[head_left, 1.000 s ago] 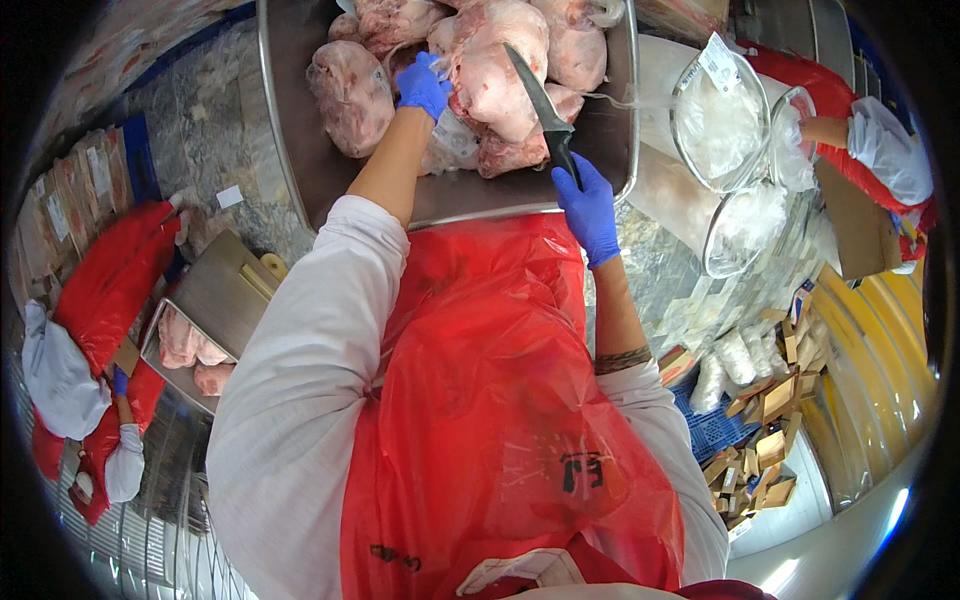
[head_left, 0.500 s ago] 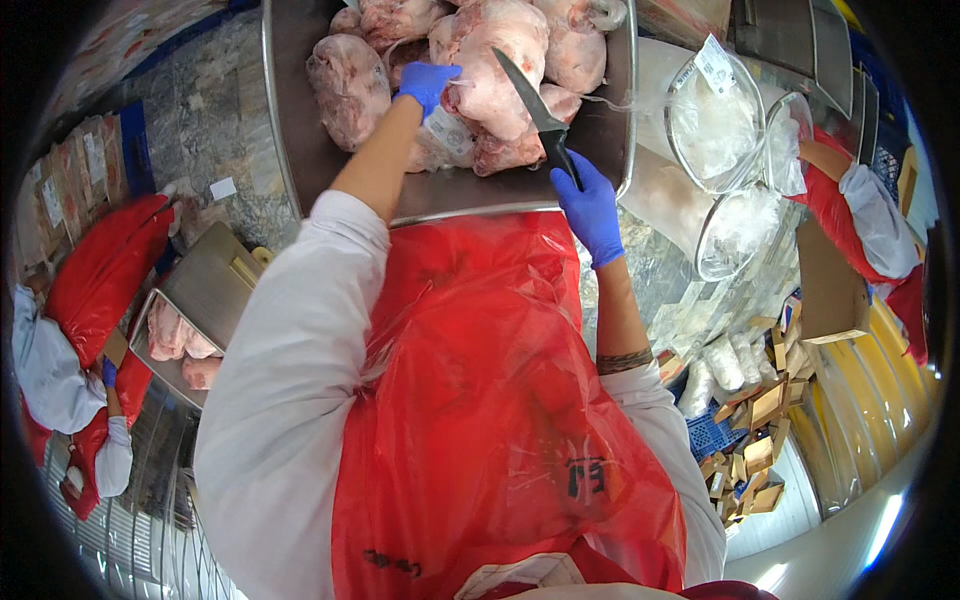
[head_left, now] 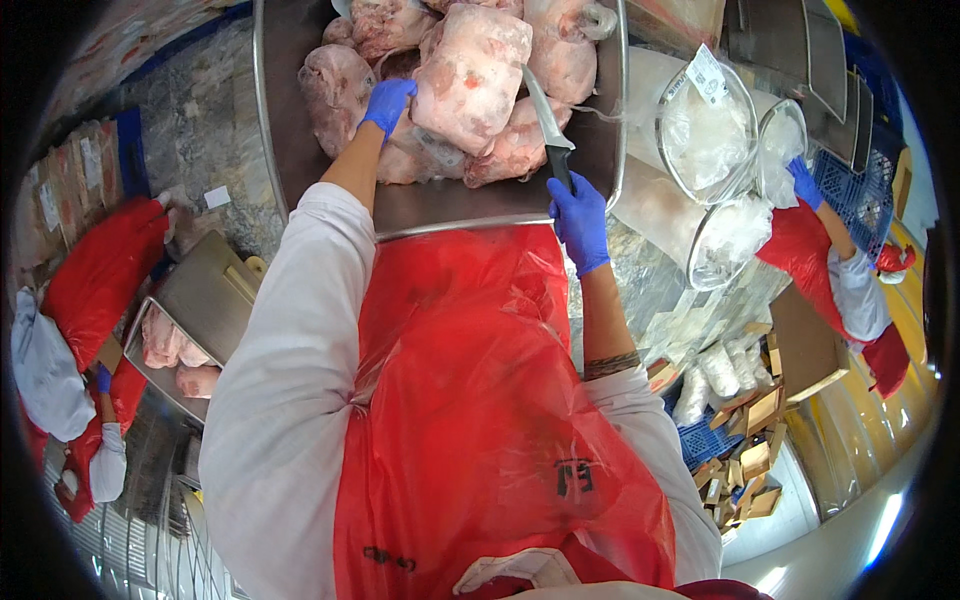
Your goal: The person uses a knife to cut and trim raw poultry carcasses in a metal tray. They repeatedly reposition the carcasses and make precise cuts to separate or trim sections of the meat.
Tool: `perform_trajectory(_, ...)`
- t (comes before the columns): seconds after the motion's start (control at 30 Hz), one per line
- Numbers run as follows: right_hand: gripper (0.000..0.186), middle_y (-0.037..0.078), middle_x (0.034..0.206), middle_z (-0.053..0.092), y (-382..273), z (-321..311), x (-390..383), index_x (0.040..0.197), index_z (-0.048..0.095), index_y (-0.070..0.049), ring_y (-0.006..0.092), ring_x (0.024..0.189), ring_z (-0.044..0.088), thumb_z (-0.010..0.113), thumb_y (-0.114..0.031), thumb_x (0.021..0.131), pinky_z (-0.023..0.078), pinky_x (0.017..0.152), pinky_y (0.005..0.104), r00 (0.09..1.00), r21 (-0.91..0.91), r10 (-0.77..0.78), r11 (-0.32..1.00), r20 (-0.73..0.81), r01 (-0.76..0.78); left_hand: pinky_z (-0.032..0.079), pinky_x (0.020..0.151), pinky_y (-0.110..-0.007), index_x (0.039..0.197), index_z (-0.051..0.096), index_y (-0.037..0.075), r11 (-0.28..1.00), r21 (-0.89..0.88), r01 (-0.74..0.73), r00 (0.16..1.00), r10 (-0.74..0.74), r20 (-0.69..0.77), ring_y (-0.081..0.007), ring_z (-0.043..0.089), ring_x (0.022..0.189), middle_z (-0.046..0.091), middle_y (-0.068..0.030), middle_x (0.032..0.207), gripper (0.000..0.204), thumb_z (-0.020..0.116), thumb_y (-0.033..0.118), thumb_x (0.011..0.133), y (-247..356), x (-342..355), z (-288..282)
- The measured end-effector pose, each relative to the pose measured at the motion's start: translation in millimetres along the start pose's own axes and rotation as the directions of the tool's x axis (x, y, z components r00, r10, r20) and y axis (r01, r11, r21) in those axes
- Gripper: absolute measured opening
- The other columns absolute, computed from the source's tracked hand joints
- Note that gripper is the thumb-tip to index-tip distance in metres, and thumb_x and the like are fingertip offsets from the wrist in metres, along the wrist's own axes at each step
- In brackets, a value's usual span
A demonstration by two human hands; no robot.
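A large pale pink piece of meat (head_left: 472, 75) lies on top of several others in a deep metal tub (head_left: 440, 208) in front of me. My left hand (head_left: 388, 103), in a blue glove, is closed at the left edge of this piece. Its fingertips are partly hidden against the meat. My right hand (head_left: 580, 218), also gloved in blue, grips the black handle of a knife (head_left: 546, 115). The blade points away from me, close beside the right side of the top piece. A smaller cut of meat (head_left: 520, 145) lies under the blade.
Right of the tub are clear plastic bags on round metal rims (head_left: 708, 130). A co-worker's gloved hand (head_left: 803, 183) reaches toward them. Cardboard boxes (head_left: 755, 460) are heaped at lower right. On the left, co-workers in red aprons (head_left: 105, 265) stand near another metal bin (head_left: 195, 290) holding meat.
The top piece of meat has turned and shifted slightly toward me. My left hand has moved left; the knife has come lower, nearer me. The co-worker at right has extended a hand to the bags.
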State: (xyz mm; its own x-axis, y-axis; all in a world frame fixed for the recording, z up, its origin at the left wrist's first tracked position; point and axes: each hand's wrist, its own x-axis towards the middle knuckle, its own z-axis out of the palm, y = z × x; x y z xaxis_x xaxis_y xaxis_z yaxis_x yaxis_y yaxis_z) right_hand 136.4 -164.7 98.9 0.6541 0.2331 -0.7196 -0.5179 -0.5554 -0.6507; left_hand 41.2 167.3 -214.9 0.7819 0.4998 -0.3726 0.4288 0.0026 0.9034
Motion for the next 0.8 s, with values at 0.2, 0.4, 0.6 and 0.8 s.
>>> perform_trajectory(0.2,0.017,0.0,0.063,0.054,-5.7,-16.9,19.7,0.099,0.06,-0.007,0.0081,0.043,0.044,0.066,-0.023,0.095,0.033,0.037,0.0238,0.998,0.174,0.07,0.982,-0.002,-0.069,0.049,0.073,-0.03,0.081,0.068,0.006,0.711,-0.615,0.342,0.915,-0.4,0.047,-0.0135,0.057,0.07,0.063,-0.0009,0.078,0.02,0.06,0.021,0.091,56.1,-8.9,15.1)
perform_trajectory(0.4,0.017,0.0,0.063,0.055,-19.5,-19.1,54.8,0.091,0.054,-0.012,0.0093,0.044,0.046,0.064,-0.024,0.096,0.035,0.036,0.0244,0.995,0.247,0.066,0.968,-0.071,-0.046,0.052,0.066,-0.031,0.097,0.073,0.002,0.754,-0.652,0.087,0.984,-0.168,-0.062,-0.0142,0.06,0.071,0.065,-0.0026,0.08,0.017,0.061,0.013,0.091,113.5,-36.6,35.6)
perform_trajectory(0.6,0.018,0.001,0.068,0.059,-36.4,-21.8,88.1,0.101,0.06,-0.011,0.0119,0.048,0.051,0.065,-0.027,0.096,0.04,0.04,0.0266,0.997,0.255,0.059,0.966,-0.053,-0.044,0.052,0.062,-0.03,0.099,0.073,-0.001,0.528,-0.827,0.194,0.951,-0.308,0.026,-0.0146,0.06,0.065,0.066,-0.003,0.079,0.019,0.067,0.016,0.092,142.1,-26.6,71.3)
perform_trajectory(0.8,0.016,0.001,0.065,0.057,-47.0,-21.0,95.2,0.093,0.057,-0.011,0.011,0.046,0.049,0.063,-0.025,0.097,0.039,0.039,0.0265,0.997,0.152,0.077,0.986,-0.019,-0.073,0.052,0.068,-0.032,0.088,0.07,-0.002,0.776,-0.624,-0.087,0.841,-0.279,-0.463,-0.0162,0.062,0.07,0.066,-0.0051,0.079,0.021,0.07,0.019,0.09,134.5,1.9,99.4)
